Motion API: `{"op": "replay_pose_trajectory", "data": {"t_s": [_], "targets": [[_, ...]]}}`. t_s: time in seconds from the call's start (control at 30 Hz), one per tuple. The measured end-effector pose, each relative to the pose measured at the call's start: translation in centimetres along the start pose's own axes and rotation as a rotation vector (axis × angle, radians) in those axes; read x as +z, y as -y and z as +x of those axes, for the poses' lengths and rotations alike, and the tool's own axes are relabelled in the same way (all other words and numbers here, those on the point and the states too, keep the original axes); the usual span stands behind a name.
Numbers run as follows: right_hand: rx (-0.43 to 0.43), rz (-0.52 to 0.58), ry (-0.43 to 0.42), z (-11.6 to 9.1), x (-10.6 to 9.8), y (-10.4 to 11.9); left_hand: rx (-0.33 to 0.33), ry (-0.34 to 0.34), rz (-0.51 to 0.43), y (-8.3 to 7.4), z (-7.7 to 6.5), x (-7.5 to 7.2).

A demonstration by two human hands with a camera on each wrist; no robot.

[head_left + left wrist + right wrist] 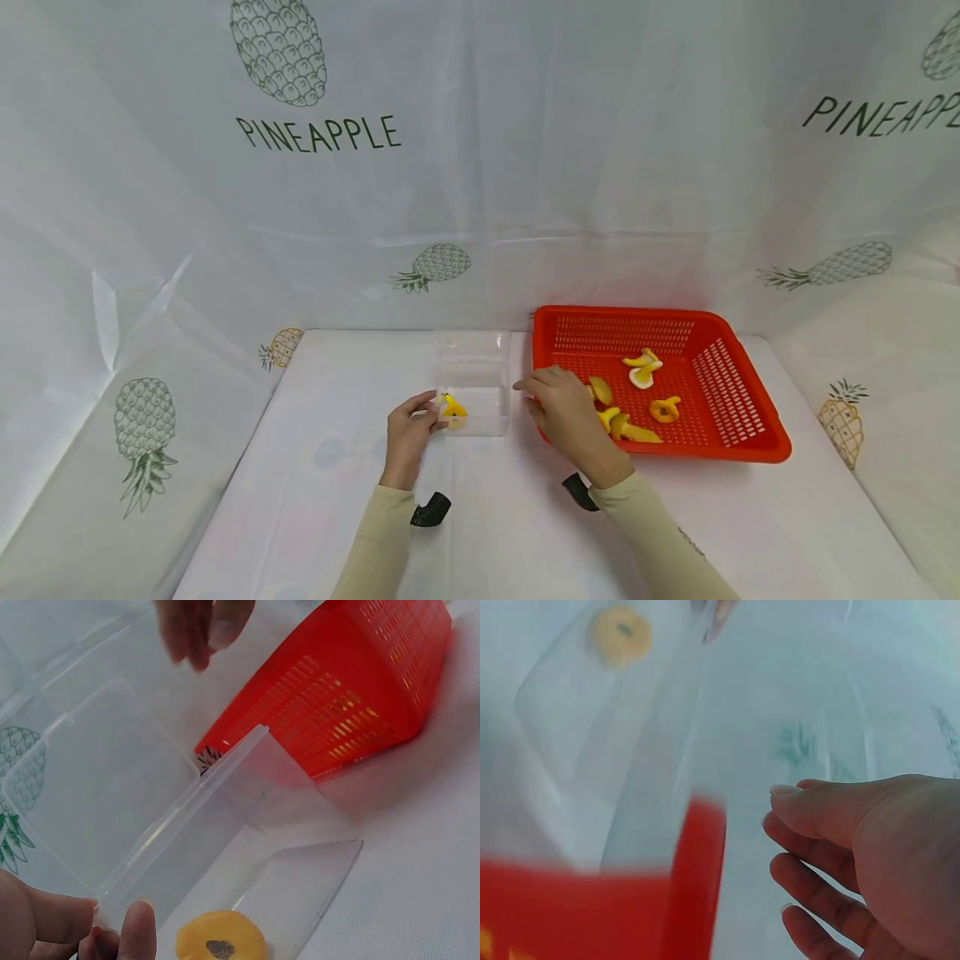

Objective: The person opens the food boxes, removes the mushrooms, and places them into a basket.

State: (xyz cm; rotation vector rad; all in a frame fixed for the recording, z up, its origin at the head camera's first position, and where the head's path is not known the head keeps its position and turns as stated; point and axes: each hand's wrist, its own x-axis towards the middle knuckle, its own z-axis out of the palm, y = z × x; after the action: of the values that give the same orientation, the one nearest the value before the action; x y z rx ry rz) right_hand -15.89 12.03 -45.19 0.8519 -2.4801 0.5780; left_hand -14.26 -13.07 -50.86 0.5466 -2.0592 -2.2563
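Observation:
A clear plastic box (491,404) stands on the table with its hinged lid (472,342) folded back. My left hand (405,437) pinches the box's left edge between thumb and fingers. Inside, near that hand, lies one yellow chanterelle-like mushroom (453,407), its round end with a dark spot facing up in the left wrist view. My right hand (566,412) hovers between the box and the left rim of a red basket (712,452). Its fingers (810,862) are loosely bent with nothing between them. Several more yellow mushrooms (665,408) lie in the basket.
The white table (300,517) carries the box at the middle and the basket to its right. Behind it hangs a white sheet (480,167) printed with pineapples. A black strap-like piece (431,510) shows at each wrist.

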Motion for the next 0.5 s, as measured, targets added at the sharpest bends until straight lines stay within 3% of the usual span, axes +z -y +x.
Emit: {"op": "replay_pose_trajectory", "data": {"t_s": [0.5], "targets": [[-0.008,0.030,0.223,4.3,4.9,3.5,0.015,0.010,-0.009,0.0,-0.1,0.0]]}}
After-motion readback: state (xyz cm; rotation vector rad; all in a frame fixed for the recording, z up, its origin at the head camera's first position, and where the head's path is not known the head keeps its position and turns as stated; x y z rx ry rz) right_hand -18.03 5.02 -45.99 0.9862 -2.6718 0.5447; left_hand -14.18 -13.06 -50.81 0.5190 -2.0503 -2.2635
